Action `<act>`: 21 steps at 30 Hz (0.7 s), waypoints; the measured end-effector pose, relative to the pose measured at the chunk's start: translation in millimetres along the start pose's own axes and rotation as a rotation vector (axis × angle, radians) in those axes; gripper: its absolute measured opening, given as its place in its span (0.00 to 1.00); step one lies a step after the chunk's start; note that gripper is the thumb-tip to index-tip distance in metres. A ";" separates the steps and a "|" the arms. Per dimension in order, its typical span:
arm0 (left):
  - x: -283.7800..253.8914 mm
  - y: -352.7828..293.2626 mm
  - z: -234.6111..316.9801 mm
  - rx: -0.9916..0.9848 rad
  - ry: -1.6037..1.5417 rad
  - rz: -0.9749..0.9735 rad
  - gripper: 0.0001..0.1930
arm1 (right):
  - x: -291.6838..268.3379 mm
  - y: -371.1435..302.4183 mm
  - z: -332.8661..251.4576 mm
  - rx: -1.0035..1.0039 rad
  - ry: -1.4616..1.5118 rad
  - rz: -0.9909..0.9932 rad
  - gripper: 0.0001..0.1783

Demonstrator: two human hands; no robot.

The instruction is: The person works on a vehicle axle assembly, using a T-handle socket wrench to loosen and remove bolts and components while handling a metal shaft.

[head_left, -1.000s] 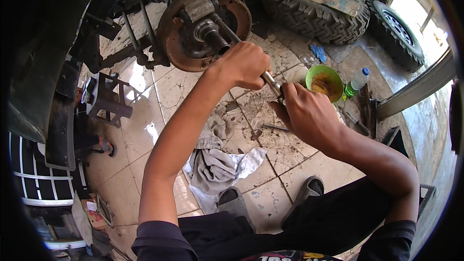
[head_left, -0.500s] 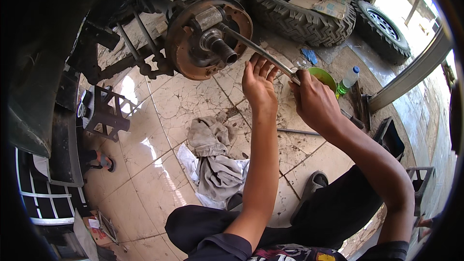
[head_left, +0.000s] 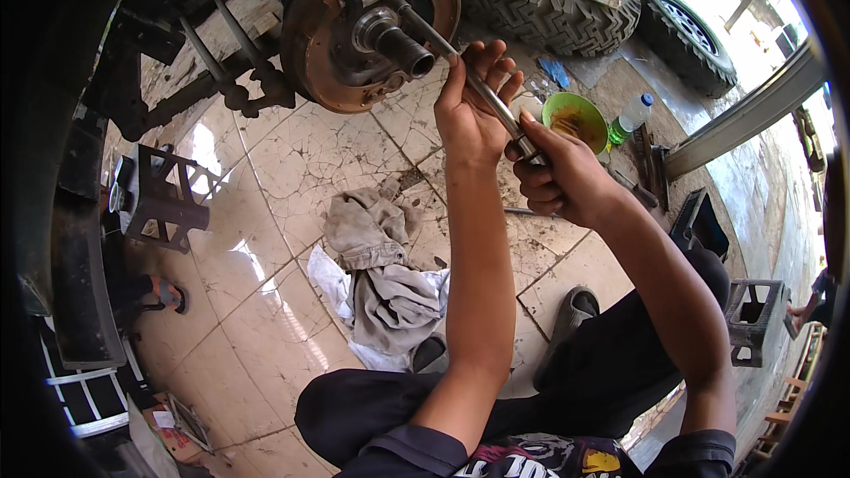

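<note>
Two tyres (head_left: 567, 26) lie beyond one brake plate (head_left: 332, 44). One metal bar (head_left: 496, 106) slants between plate and your right hand (head_left: 567, 173), fingers curled round its near end. Your left hand (head_left: 474, 115) lies half open, palm up, under the bar. Nearby: one bowl (head_left: 600, 128), one bottle (head_left: 630, 119).

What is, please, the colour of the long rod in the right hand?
The rod is silvery grey, like bare metal; it shows best in the head view.
</note>
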State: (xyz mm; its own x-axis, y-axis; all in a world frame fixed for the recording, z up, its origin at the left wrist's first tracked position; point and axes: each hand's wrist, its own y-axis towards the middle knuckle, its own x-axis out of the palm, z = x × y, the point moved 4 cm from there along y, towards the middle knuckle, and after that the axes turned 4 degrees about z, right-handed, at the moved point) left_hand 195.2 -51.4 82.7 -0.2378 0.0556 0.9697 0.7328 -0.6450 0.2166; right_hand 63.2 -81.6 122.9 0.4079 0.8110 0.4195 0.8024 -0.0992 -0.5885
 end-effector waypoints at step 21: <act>13.6 -4.4 1.1 -0.035 0.378 0.223 0.23 | -6.9 -31.7 -14.3 -0.129 -0.643 0.296 0.30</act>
State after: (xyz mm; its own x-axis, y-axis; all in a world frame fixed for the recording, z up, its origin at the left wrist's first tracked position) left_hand 189.5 -47.0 95.1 -0.2975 -0.3665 0.8816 0.7722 -0.6354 -0.0036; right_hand 41.2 -92.3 148.5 0.3107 0.9148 -0.2583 0.7596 -0.4023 -0.5111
